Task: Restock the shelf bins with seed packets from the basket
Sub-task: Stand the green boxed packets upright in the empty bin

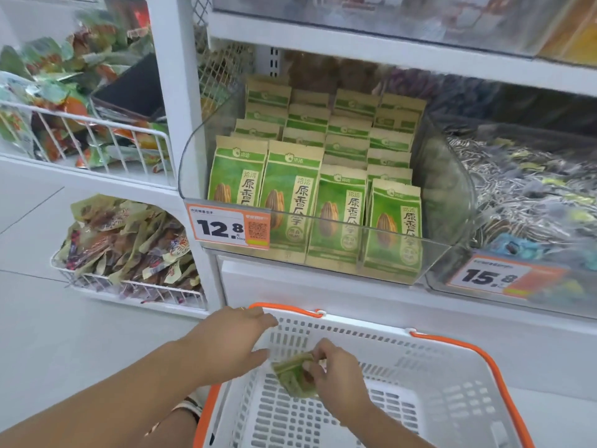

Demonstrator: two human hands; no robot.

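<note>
- Right hand [339,379] inside white basket [436,399], fingers pinching a green seed packet [292,376] near the far left wall.
- Left hand [235,341] over basket's left rim, fingers straight, holding nothing.
- Clear shelf bin [445,253] beyond, filled with upright packets.

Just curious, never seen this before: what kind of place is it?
Most likely a snack shop: orange price tags, a clear shelf bin of green seed packets, and a shopping basket.
</note>
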